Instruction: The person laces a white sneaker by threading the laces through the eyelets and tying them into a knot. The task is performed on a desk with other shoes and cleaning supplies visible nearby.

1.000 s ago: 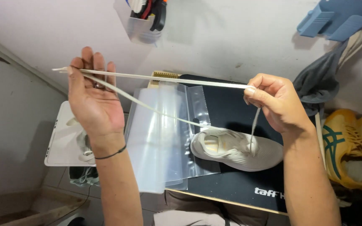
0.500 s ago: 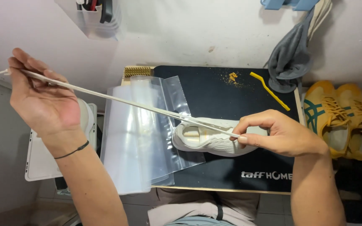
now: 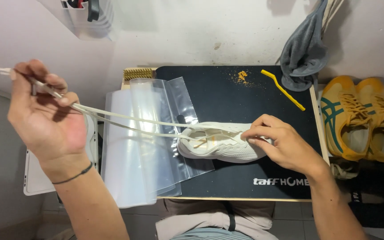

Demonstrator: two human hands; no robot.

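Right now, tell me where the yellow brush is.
In the head view the yellow brush lies slanted on the far right part of the black mat, just below the hanging grey cloth and beyond the right hand on the white shoe.

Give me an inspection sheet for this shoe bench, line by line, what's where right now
Surface: black mat on a small table, orange crumbs near the back.
Job's things: cream shoe on its side; cream lace runs from it to the raised hand.
Clutter: clear plastic bags, yellow brush, bristle brush.
Hands: left hand pinches the lace; right hand rests on the shoe.
Cables: nothing seen.
Surroundings: grey cloth, yellow sneakers, white tray.
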